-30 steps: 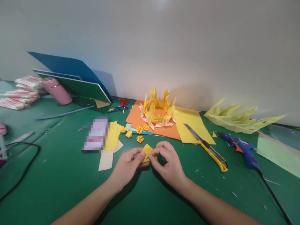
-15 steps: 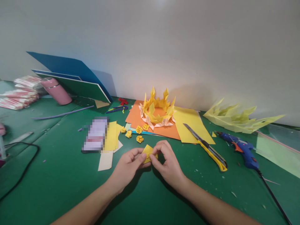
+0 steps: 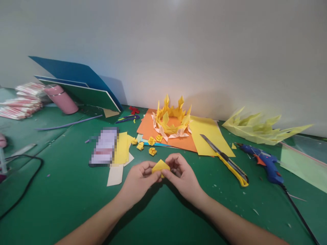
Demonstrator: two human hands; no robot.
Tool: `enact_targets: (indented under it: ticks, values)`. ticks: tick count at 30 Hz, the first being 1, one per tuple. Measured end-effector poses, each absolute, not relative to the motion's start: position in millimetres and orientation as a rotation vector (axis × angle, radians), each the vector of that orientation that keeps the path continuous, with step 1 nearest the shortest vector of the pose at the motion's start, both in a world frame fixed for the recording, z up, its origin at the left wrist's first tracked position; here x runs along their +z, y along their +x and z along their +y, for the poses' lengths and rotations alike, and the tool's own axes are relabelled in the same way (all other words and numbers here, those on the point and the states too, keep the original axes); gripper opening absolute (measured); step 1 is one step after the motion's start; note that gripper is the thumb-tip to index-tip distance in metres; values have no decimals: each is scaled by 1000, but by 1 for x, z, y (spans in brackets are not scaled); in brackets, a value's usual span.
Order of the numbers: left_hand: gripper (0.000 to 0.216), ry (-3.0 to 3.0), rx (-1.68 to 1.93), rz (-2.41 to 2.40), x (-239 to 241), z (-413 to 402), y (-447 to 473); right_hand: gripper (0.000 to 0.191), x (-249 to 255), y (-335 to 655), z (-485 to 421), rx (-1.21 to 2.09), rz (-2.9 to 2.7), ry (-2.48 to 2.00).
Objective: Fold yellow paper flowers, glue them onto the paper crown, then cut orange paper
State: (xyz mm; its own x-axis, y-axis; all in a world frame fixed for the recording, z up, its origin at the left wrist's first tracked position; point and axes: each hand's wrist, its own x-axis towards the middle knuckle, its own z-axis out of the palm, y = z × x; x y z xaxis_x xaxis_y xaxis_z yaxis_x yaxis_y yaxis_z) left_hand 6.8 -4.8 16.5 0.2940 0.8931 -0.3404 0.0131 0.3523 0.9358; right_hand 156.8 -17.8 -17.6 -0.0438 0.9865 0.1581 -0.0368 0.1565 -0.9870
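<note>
1. Folded yellow paper (image 3: 160,166) pinched just above worktop (image 3: 63,204), near side of small yellow paper rosettes (image 3: 152,151).
2. Left hand (image 3: 139,178) closed on its left edge with thumb and forefinger tips. Right hand (image 3: 182,177) closed on its right edge, remaining fingers curled.
3. Risk, judged: skewed crease or torn sheet from uneven pinch pressure on so small a piece.
4. Risk, judged: utility knife (image 3: 227,161) near right hand, blade extended and exposed to a careless wrist sweep. Glue gun (image 3: 265,165) farther right with cord trailing toward near edge; snag possible.

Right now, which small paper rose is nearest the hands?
The front rose, alone just beyond the yellow paper between left hand and right hand; others lie farther back.
</note>
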Motion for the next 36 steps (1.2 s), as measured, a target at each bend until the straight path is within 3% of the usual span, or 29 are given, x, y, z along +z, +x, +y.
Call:
enact_targets:
  ticks: [3, 6, 12, 17, 26, 36]
  values:
    - [21, 1071, 772, 1144, 15, -4, 6, 28, -18, 158, -16, 1248, -1235, -1048]
    - [17, 1091, 787, 1161, 13, -3, 6, 22, -17, 159, -14, 1294, -1277, -1083]
    - [9, 1316, 860, 1169, 14, 0, 4, 14, -17, 160, -15, 961, -1378, -1115]
    - [4, 1396, 866, 1188, 18, 1, 3, 16, -12, 161, -17, 1008, -1434, -1204]
    - [22, 1107, 829, 1178, 17, 0, 2, 26, -11, 161, -16, 1294, -1294, -1179]
    - [33, 1045, 907, 1085, 12, 3, 4, 27, -12, 160, -15, 1235, -1277, -1157]
